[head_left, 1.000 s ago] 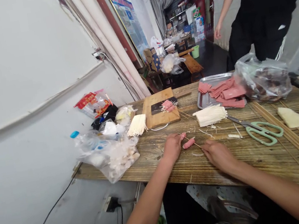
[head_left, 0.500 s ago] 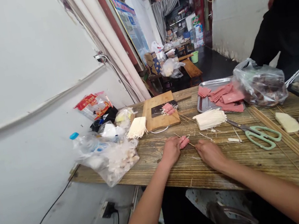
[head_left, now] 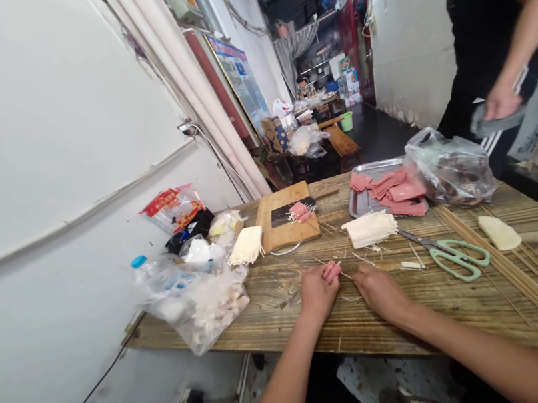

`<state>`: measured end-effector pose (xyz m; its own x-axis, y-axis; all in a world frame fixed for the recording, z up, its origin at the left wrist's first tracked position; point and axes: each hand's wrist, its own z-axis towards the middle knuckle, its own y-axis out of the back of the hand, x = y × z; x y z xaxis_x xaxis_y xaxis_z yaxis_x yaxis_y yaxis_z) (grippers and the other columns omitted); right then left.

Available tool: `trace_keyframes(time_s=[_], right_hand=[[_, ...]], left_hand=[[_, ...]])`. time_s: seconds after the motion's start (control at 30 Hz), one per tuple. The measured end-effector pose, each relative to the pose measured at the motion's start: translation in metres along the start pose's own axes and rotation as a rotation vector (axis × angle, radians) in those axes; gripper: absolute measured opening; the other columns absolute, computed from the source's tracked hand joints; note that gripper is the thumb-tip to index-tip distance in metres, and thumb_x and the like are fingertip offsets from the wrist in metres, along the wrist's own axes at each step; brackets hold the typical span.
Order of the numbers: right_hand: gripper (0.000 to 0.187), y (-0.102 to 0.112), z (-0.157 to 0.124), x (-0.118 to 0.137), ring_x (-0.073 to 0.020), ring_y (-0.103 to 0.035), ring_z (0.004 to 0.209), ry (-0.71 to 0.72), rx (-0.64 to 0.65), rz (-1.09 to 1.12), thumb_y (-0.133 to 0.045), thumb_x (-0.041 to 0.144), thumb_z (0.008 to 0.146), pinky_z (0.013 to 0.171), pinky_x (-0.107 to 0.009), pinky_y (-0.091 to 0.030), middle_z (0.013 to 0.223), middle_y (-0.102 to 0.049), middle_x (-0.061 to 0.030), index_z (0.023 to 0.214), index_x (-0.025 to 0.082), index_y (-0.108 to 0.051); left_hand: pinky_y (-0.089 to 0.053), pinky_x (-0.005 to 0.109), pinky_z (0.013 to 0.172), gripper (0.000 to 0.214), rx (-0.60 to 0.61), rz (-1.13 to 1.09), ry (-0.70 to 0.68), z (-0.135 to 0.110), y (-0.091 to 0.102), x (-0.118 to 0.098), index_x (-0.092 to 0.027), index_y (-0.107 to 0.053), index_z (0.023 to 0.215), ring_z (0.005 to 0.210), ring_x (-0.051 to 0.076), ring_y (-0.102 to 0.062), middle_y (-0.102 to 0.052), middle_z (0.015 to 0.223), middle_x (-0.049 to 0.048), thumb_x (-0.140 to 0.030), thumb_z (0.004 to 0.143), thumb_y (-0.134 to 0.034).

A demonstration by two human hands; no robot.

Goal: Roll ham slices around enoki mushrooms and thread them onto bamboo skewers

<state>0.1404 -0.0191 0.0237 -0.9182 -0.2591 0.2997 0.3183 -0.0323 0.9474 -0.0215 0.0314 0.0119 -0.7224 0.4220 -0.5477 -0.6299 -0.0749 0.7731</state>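
My left hand is closed round a rolled pink meat slice near the front of the wooden table. A thin wooden skewer runs from the roll to my right hand, whose fingers pinch its end. Beyond my hands, one bundle of enoki mushrooms lies on the table and another pale bundle lies farther left. On the cutting board, a dark knife blade carries finished-looking pink rolls with mushroom ends.
A metal tray of pink slices stands at the back, beside a bulging plastic bag. Green-handled scissors and long skewers lie to the right. Plastic bags crowd the left. A person stands at the far right.
The view has tilted up slightly. My left hand has turned around the meat roll, while my right still pinches the skewer. The person at right shows more, with an arm now visible.
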Motion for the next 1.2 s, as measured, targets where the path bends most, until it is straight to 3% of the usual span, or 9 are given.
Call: trace_keyframes(time_s=[0.2,0.3,0.43,0.6,0.73,0.83,0.9,1.03,1.2], right_hand=[[0.033,0.011,-0.046,-0.037,-0.0173,-0.058,0.074,0.049,-0.173,0.034,-0.035,0.015,0.093,0.069,-0.028,-0.042,0.078,-0.061,-0.0072,0.078,0.016,-0.064],[0.032,0.017,-0.071,-0.064,-0.0184,-0.058,0.073,0.034,-0.242,0.013,-0.035,0.017,0.093,0.068,-0.030,-0.043,0.077,-0.061,-0.0067,0.078,0.018,-0.064],[0.032,0.021,-0.091,-0.089,-0.0182,-0.059,0.070,-0.010,-0.254,-0.012,-0.036,0.019,0.093,0.064,-0.030,-0.043,0.076,-0.062,-0.0061,0.079,0.019,-0.065],[0.033,0.033,-0.099,-0.106,-0.0177,-0.060,0.069,-0.038,-0.255,-0.020,-0.040,0.028,0.094,0.064,-0.029,-0.044,0.077,-0.064,-0.0066,0.079,0.019,-0.068],[0.035,0.059,-0.076,-0.138,-0.0178,-0.061,0.074,-0.045,-0.297,-0.007,-0.040,0.033,0.094,0.069,-0.029,-0.046,0.082,-0.067,-0.0079,0.084,0.018,-0.071],[0.031,0.078,-0.036,-0.172,-0.0193,-0.063,0.079,-0.100,-0.348,-0.057,-0.044,0.031,0.091,0.071,-0.030,-0.047,0.090,-0.070,-0.0092,0.093,0.017,-0.072],[0.029,0.086,-0.006,-0.192,-0.0208,-0.063,0.087,-0.050,-0.331,-0.105,-0.047,0.031,0.089,0.079,-0.032,-0.047,0.096,-0.071,-0.0105,0.094,0.016,-0.072],[0.026,0.086,0.038,-0.217,-0.0236,-0.063,0.092,-0.023,-0.240,-0.203,-0.054,0.031,0.085,0.082,-0.033,-0.047,0.098,-0.073,-0.0096,0.096,0.016,-0.073],[0.029,0.081,0.053,-0.228,-0.0246,-0.063,0.086,0.006,-0.135,-0.235,-0.049,0.028,0.088,0.079,-0.034,-0.047,0.094,-0.074,-0.0115,0.095,0.015,-0.074]], left_hand=[[-0.049,0.033,0.078,0.020,-0.123,-0.055,-0.095,-0.014,-0.021,-0.046,-0.018,-0.070,0.089,0.077,0.018,-0.061,-0.069,0.081,0.0044,-0.012,0.072,-0.062],[-0.048,0.033,0.078,0.019,-0.084,-0.080,-0.141,-0.013,-0.040,-0.071,-0.019,-0.070,0.091,0.078,0.018,-0.060,-0.068,0.081,0.0044,-0.014,0.073,-0.062],[-0.047,0.032,0.073,0.006,-0.005,-0.027,-0.175,-0.008,-0.064,-0.093,-0.017,-0.066,0.075,0.072,0.018,-0.058,-0.065,0.074,0.0043,-0.013,0.074,-0.062],[-0.047,0.033,0.075,0.013,0.049,-0.034,-0.198,-0.011,-0.064,-0.099,-0.017,-0.065,0.081,0.077,0.020,-0.058,-0.066,0.079,0.0047,-0.028,0.076,-0.070],[-0.049,0.035,0.079,0.022,-0.040,-0.113,-0.200,-0.025,-0.045,-0.084,-0.018,-0.066,0.099,0.084,0.020,-0.061,-0.069,0.091,0.0062,-0.034,0.085,-0.063],[-0.051,0.037,0.080,0.025,-0.211,-0.107,-0.178,-0.035,-0.032,-0.059,-0.016,-0.066,0.106,0.082,0.020,-0.063,-0.070,0.086,0.0075,-0.032,0.087,-0.060],[-0.052,0.037,0.080,0.023,-0.291,-0.109,-0.146,-0.039,-0.026,-0.041,-0.015,-0.067,0.104,0.079,0.019,-0.063,-0.069,0.081,0.0067,-0.029,0.087,-0.059],[-0.054,0.030,0.069,0.021,-0.341,-0.188,-0.018,-0.041,-0.021,-0.021,-0.016,-0.070,0.100,0.072,0.016,-0.063,-0.068,0.079,0.0058,-0.026,0.087,-0.057],[-0.053,0.027,0.066,0.021,-0.311,-0.291,0.066,-0.037,-0.020,-0.020,-0.016,-0.071,0.099,0.069,0.014,-0.063,-0.069,0.082,0.0058,-0.021,0.085,-0.056]])
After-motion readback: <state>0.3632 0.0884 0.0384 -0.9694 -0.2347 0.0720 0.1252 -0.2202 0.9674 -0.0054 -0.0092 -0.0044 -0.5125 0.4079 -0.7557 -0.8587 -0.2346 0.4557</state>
